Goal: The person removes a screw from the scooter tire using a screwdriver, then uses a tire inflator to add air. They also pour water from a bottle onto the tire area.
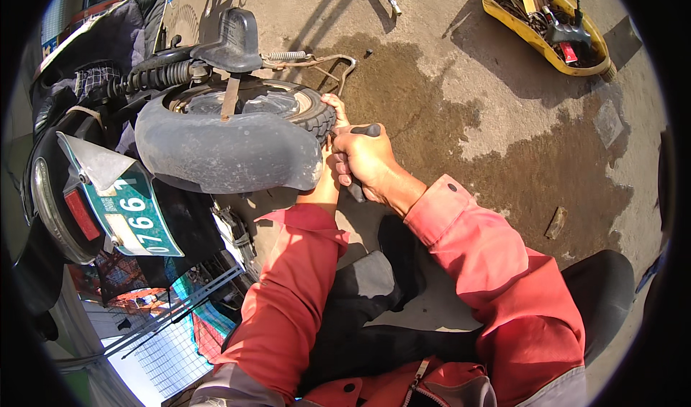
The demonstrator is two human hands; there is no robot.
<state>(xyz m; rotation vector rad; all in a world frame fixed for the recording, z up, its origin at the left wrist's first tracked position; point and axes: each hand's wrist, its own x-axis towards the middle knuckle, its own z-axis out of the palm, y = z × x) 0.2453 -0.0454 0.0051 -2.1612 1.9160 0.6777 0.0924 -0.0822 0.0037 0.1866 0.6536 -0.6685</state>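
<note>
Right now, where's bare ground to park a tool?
Free: concrete between the right hand and the yellow tool tray, partly stained dark. Crowded: around the rear wheel, where both hands work; the left hand presses the tyre.

The black-handled tool [362, 155] stood gripped in the right hand [363, 161], its dark grip poking out above and below the fist, held against the scooter's rear tyre [317, 119], whose treaded black edge the left hand [335, 109] touched.

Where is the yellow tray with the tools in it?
In the head view, the yellow tray sits on the concrete ground at the top right, far beyond the right hand and across the dark wet stain from the scooter wheel.
</note>
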